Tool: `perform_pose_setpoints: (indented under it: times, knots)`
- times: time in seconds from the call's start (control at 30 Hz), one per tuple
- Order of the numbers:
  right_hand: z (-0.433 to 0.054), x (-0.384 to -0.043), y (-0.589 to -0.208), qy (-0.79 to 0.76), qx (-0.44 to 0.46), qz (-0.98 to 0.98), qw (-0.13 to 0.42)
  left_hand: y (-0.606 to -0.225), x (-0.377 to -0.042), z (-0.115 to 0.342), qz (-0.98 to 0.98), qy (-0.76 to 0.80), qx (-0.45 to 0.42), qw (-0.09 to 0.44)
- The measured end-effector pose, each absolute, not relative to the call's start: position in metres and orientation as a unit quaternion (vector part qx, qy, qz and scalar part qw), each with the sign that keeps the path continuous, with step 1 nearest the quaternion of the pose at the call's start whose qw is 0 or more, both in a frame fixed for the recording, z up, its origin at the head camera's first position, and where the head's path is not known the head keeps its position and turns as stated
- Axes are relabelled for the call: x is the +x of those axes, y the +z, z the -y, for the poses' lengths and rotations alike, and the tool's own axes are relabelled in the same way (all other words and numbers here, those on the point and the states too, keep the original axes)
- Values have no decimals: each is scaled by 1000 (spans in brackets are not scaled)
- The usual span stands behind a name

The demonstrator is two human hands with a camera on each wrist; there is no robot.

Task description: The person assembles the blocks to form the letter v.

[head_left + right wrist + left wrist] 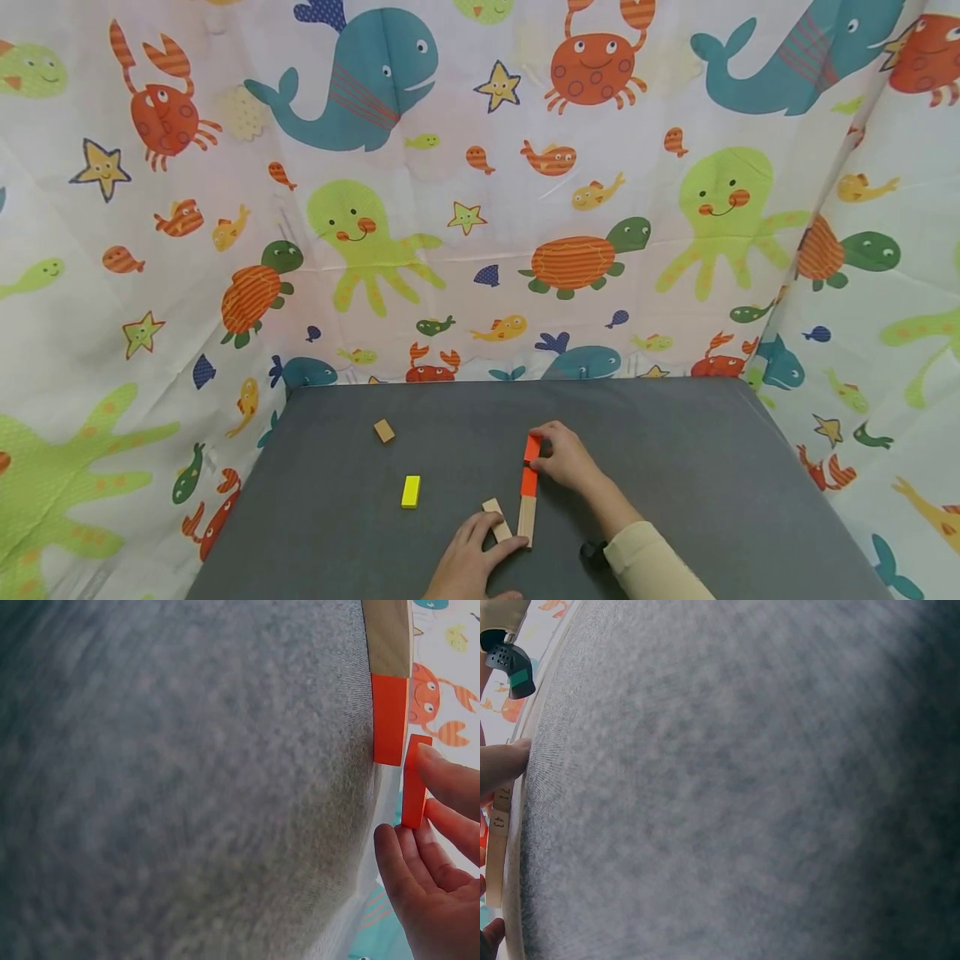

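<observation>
My left hand (471, 554) lies low in the head view, its fingers on a tilted plain wooden block (492, 508). Its thumb touches the near end of a wooden block (527, 518) in an upright row. Printed numbers show on the wooden blocks (498, 855) in the left wrist view. An orange-red block (528, 482) sits at the far end of that wooden one. Beyond it my right hand (568, 458) pinches a second orange-red block (412, 784) between thumb and fingers. In the right wrist view a small gap separates this block from the row's red block (388, 720).
A yellow block (410, 492) lies left of the row, and a small wooden block (384, 431) farther back. The grey table (675, 467) ends at a curtain (480, 233) printed with sea animals. A dark wrist device (594, 554) is by the right sleeve.
</observation>
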State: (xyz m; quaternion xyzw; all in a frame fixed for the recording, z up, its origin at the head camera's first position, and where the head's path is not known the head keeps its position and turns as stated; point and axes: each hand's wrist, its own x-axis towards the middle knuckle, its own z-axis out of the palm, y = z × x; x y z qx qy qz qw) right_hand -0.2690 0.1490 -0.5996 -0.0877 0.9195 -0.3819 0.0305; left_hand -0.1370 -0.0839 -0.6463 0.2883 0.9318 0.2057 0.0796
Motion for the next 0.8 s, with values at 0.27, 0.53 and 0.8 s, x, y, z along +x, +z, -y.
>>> perform_pose_setpoints:
  times: [0.27,0.53,0.8]
  knots:
    - [-149,-271,-603,-373,-99,-922,37,-646,-138,83,-933,205,285,80]
    - [-151,-270,-603,-364,-104,-925,37,-644,-138,82,-933,206,279,94]
    - [-151,-267,-602,-364,-111,-924,31,-646,-138,82,-933,208,282,87]
